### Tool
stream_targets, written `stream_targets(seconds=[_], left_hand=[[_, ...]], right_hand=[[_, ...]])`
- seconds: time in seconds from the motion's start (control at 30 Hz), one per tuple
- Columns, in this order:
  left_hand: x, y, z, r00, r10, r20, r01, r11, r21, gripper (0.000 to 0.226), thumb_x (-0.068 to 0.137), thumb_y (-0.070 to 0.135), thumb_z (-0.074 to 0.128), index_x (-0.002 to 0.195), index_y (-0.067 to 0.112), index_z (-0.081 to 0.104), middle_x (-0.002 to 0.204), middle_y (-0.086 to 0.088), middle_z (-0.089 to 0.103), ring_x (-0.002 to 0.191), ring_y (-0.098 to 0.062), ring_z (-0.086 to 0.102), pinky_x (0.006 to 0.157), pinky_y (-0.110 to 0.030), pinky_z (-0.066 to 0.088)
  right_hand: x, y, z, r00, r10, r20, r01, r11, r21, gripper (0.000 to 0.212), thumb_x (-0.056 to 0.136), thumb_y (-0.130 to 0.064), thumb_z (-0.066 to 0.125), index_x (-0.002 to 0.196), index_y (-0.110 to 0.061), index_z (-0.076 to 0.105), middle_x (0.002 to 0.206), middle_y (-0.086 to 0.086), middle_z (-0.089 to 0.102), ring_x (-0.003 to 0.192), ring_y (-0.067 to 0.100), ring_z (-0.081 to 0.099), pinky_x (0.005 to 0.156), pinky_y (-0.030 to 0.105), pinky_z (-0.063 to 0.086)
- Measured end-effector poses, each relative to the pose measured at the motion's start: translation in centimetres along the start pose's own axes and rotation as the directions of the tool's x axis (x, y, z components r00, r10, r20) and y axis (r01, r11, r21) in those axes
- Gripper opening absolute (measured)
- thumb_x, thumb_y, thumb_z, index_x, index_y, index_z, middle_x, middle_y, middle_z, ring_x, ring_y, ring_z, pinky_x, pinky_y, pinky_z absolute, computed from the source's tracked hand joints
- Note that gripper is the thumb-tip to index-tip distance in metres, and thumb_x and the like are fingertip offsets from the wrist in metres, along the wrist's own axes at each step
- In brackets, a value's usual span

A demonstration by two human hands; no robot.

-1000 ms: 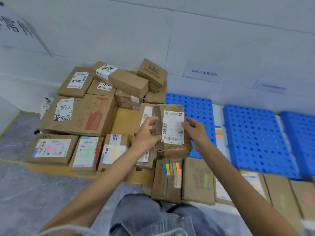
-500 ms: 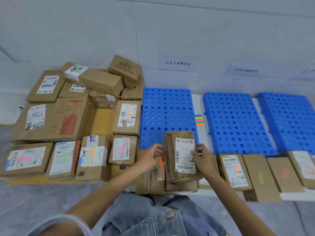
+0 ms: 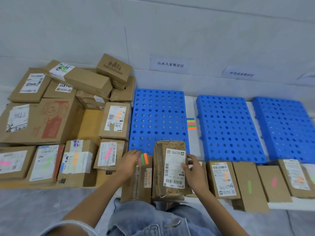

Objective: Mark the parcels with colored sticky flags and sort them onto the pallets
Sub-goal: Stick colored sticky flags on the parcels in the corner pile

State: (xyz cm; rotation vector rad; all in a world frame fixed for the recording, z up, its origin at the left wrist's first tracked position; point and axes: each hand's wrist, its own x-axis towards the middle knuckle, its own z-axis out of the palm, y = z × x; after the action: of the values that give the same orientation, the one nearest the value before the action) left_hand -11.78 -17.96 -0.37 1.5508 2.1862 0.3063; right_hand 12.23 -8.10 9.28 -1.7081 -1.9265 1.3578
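Brown paper-wrapped parcel [image 3: 168,169] lies directly before us, just short of the nearest blue pallet [image 3: 158,116], its long axis pointing toward that pallet. Our right hand [image 3: 194,174] grips its right edge, thumb on the label [image 3: 174,169]. The flag pad [image 3: 144,158] sits just left of the parcel, at our left hand [image 3: 129,163]; whether those fingers pinch a flag, we cannot tell.

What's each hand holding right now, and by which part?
Right hand grips the crumpled brown parcel by its right edge, over the label. Left hand touches the sticky flags; whether it pinches one cannot be told.
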Motion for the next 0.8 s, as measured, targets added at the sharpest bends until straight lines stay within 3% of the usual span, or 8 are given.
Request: stream_targets(seconds=[0.1,0.17,0.27,0.33,0.47,0.57,0.63,0.8], left_hand=[[0.6,-0.3,-0.4,0.995,-0.061,-0.075,0.050,0.988,-0.143,0.040,0.072,-0.012,0.061,0.100,0.017,0.061,0.098,0.002,0.060,0.097,-0.019,0.058,0.077,-0.034,0.051],[1.1,0.3,-1.5,0.979,-0.121,-0.164,0.070,0.956,-0.286,0.034,0.076,-0.009,0.063,0.096,0.018,0.060,0.095,0.001,0.059,0.089,-0.018,0.058,0.071,-0.028,0.050],[1.5,2.9,-5.6,0.906,-0.347,-0.240,0.124,0.763,-0.634,0.018,0.082,-0.001,0.066,0.085,0.017,0.063,0.089,0.003,0.063,0.084,-0.013,0.059,0.064,-0.009,0.041],[1.4,4.9,-9.0,0.861,-0.439,-0.257,0.107,0.650,-0.752,0.010,0.085,0.010,0.067,0.086,0.020,0.066,0.091,0.006,0.066,0.079,-0.008,0.058,0.065,-0.014,0.045],[0.0,9.0,-14.1,0.897,-0.405,-0.179,0.053,0.499,-0.865,0.005,0.082,0.026,0.071,0.084,0.030,0.070,0.094,0.007,0.068,0.089,-0.012,0.062,0.073,-0.037,0.050],[-1.6,12.1,-15.9,0.920,-0.342,-0.192,-0.011,0.467,-0.884,0.009,0.077,0.035,0.073,0.086,0.032,0.072,0.066,-0.006,0.057,0.060,-0.015,0.048,0.055,-0.027,0.038],[-2.3,13.5,-16.6,0.922,-0.311,-0.232,-0.068,0.458,-0.886,0.012,0.078,0.031,0.072,0.090,0.026,0.071,0.049,0.007,0.045,0.043,-0.007,0.028,0.043,-0.017,0.027],[-3.5,15.4,-17.6,0.903,-0.309,-0.298,-0.112,0.499,-0.859,0.015,0.079,0.028,0.072,0.093,0.028,0.068,0.048,-0.018,0.037,0.037,-0.009,0.020,0.040,-0.018,0.024]], right_hand=[[0.2,0.3,-0.1,1.000,-0.004,0.008,0.004,1.000,-0.010,0.036,0.092,-0.016,0.056,0.127,-0.017,0.047,0.100,-0.002,0.058,0.088,0.017,0.060,0.070,0.028,0.052],[0.5,0.3,-0.4,1.000,-0.025,0.008,0.025,0.999,-0.045,0.037,0.091,-0.017,0.057,0.127,-0.017,0.048,0.103,-0.001,0.058,0.089,0.015,0.059,0.071,0.026,0.052],[0.8,-1.0,-1.5,0.990,-0.133,-0.035,0.130,0.989,-0.075,0.031,0.093,-0.016,0.054,0.123,-0.020,0.051,0.114,-0.002,0.054,0.099,0.015,0.057,0.082,0.032,0.052],[0.9,-2.7,-2.5,0.955,-0.292,-0.051,0.286,0.953,-0.101,0.029,0.094,-0.014,0.052,0.122,-0.021,0.053,0.111,-0.006,0.051,0.102,0.014,0.054,0.088,0.031,0.050],[0.5,-8.0,-3.8,0.792,-0.610,0.000,0.597,0.775,-0.207,0.030,0.096,-0.014,0.050,0.125,-0.021,0.054,0.116,-0.005,0.052,0.111,0.009,0.047,0.096,0.009,0.033],[0.0,-11.1,-3.7,0.620,-0.783,0.042,0.747,0.574,-0.335,0.037,0.097,-0.026,0.043,0.133,-0.022,0.048,0.126,-0.003,0.045,0.121,0.015,0.043,0.101,0.024,0.036],[-0.3,-12.2,-3.5,0.523,-0.851,0.032,0.781,0.464,-0.417,0.039,0.096,-0.030,0.042,0.133,-0.019,0.048,0.130,0.003,0.048,0.124,0.024,0.043,0.104,0.036,0.037],[-0.4,-12.1,-3.5,0.361,-0.932,-0.006,0.774,0.304,-0.556,0.030,0.093,-0.025,0.050,0.120,-0.015,0.053,0.126,0.010,0.053,0.124,0.031,0.040,0.097,0.054,0.041]])
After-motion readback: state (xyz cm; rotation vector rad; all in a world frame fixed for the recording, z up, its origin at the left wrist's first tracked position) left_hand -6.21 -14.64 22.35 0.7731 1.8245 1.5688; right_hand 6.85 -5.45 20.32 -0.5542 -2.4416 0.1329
